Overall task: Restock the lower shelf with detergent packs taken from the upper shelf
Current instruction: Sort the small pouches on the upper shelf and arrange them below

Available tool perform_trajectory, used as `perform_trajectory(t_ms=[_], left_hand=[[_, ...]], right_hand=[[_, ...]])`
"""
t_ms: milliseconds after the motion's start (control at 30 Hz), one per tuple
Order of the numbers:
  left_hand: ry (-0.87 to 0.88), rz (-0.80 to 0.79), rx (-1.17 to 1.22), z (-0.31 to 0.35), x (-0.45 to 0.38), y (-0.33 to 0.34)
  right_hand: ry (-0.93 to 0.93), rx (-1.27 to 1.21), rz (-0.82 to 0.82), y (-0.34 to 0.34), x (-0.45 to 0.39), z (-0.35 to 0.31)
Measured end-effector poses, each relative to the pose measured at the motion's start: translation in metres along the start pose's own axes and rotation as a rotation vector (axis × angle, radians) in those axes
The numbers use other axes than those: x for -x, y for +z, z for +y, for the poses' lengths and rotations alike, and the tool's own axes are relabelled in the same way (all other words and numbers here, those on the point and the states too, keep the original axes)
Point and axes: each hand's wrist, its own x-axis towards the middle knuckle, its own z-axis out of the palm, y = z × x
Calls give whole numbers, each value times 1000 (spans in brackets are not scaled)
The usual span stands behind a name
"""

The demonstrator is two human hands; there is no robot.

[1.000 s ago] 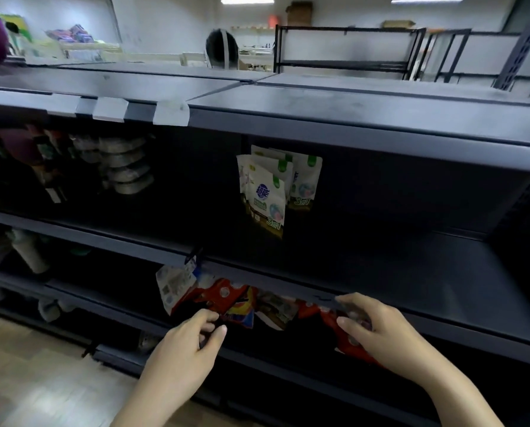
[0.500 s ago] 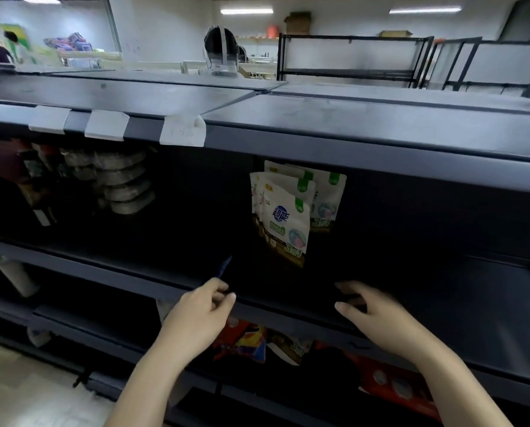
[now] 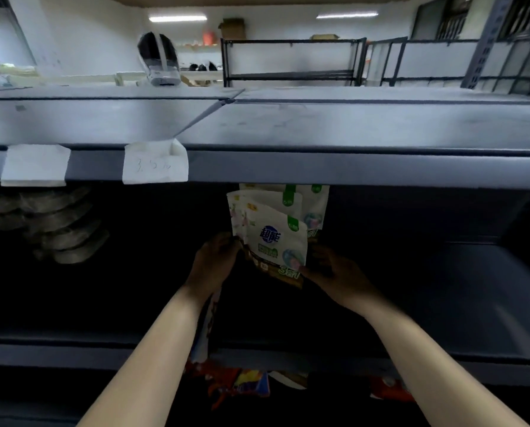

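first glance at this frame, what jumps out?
The white and green detergent packs hanging in a bunch under the top shelf edge, bright against the dark bay. Both hands are up at the front pack: the left hand at its left edge, the right hand at its lower right corner. Next come two white paper tags on the shelf lip to the left.

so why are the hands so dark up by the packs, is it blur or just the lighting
Head view: mostly lighting. The left hand and right hand sit in the shadow under the top shelf, while the forearms nearer the camera are lit. The white detergent packs stay readable. Slight softness throughout, and the wide lens bows the shelf edges.
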Motion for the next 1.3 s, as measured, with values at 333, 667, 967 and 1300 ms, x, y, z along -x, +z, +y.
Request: perform_trajectory(t_ms=[333,667,967,1300], left_hand=[[-45,-67,216,-11,-79,9],[-234,-241,548,-17,-80,27],[-103,-111,604,-17,-27,19],[105,-65,661,31,51,51]], right_hand=[[144,-167,157,36,-9,1],[269,-187,380,19,23,14],[331,-317,589,17,50,11],[201,-222,1100,-23,139,10]])
